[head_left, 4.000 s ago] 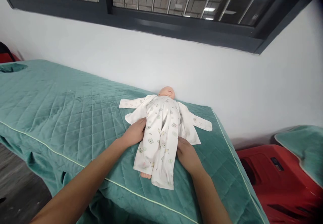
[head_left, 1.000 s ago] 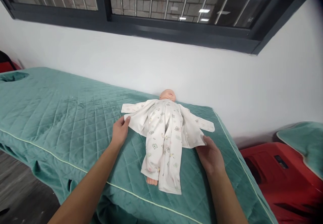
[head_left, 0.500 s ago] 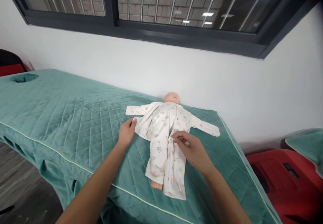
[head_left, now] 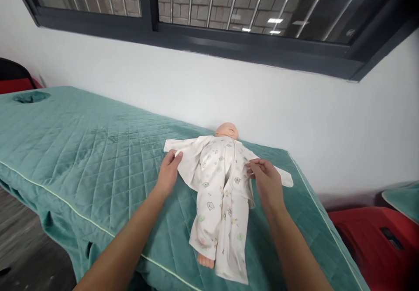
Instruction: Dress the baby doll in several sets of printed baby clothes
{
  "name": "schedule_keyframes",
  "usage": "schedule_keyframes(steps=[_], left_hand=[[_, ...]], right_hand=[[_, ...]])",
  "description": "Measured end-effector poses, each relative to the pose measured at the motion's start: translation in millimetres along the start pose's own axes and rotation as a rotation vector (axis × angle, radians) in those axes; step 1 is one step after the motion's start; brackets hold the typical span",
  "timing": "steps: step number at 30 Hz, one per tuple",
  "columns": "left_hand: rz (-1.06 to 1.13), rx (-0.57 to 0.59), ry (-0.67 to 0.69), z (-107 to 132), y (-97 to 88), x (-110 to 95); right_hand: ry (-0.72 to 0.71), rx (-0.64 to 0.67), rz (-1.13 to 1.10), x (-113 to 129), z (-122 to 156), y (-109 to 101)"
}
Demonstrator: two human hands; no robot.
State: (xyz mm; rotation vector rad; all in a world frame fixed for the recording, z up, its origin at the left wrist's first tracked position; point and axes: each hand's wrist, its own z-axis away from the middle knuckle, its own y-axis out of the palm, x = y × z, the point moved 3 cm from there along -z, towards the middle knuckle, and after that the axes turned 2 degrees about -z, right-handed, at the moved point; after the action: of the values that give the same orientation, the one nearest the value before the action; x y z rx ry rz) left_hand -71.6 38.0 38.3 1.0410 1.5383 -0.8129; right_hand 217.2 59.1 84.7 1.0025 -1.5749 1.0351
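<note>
Two bare hands rest on a white cloth baby suit with small coloured prints [head_left: 222, 186]. The right hand [head_left: 267, 181] has thumb and forefinger closed together on the edge of the suit's open right flap, lifting it slightly at the chest. The left hand [head_left: 168, 171] lies palm down on the left flap just below the sleeve, fingers close together (whether it actually grips the cloth cannot be told).

The suit is worn by a pale plastic baby doll [head_left: 226, 130] lying on its back. Its long axis runs straight across the bed, with the bald head at the far edge by the white wall [head_left: 294, 120] and the legs pointing to the near edge. Both sleeves are spread flat sideways. The front hangs loose and rumpled, and one bare foot [head_left: 206, 260] pokes from the left trouser leg while the other leg lies limp.

Doll and suit lie towards the right end of a massage bed under a teal quilted cover [head_left: 81, 151], whose face hole [head_left: 31, 96] sits at the far left corner. A red moulded object [head_left: 376, 238] stands beyond the right end, and a dark-framed barred window [head_left: 229, 2] runs above the wall.
</note>
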Motion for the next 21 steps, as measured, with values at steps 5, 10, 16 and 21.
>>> schedule_keyframes(steps=[5, 10, 16, 21], left_hand=[[-0.243, 0.325, 0.456, 27, 49.8, -53], [-0.649, 0.555, 0.944, 54, 83.8, -54], [-0.634, 0.397, 0.985, 56, 76.0, -42], [-0.631, 0.311, 0.968, 60, 74.2, -41]], right_hand=[[-0.033, -0.002, 0.108, 16, -40, 22], [-0.178, 0.146, 0.609, 40, -56, 61], [-0.099, 0.192, 0.949, 30, -67, 81], [-0.118, 0.266, 0.840, 27, -75, 79]])
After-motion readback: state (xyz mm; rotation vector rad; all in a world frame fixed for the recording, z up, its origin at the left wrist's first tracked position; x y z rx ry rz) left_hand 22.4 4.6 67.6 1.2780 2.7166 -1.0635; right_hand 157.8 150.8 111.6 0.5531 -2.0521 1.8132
